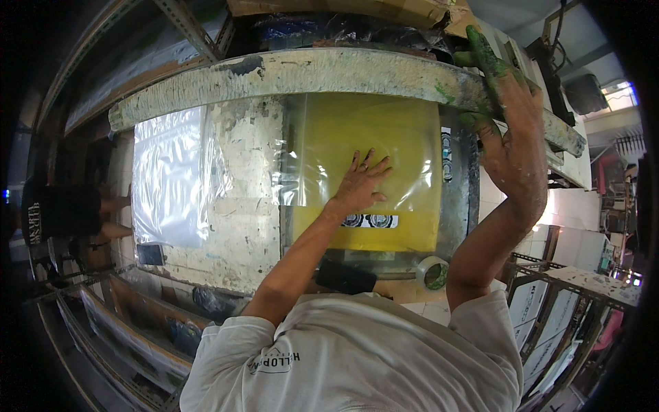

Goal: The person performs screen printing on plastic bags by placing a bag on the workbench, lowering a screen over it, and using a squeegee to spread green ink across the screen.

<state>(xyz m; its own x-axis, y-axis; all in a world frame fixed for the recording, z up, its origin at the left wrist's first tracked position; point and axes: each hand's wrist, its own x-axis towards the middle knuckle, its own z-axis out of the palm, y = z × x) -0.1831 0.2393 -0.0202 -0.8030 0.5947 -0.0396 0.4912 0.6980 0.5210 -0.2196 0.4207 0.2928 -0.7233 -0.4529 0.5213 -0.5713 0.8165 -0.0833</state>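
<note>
My left hand point(362, 184) lies with fingers spread on a clear plastic sheet point(295, 158), which covers much of a yellow panel point(412, 233) on the worn work table point(244, 233). Just below that hand is a white strip with round black prints point(371, 220). A similar strip point(446, 154) sits along the panel's right side. My right hand point(511, 130) is raised near the right end of a long, paint-crusted beam point(288, 79). Its fingers are stretched out, their tips stained green, and nothing shows in them.
A stack of clear plastic bags point(168, 185) lies on the table's left. Along the near edge are a dark flat object point(345, 277) and a tape roll point(432, 272). Racks point(123, 309) stand to the left and right. Another person point(68, 206) is at far left.
</note>
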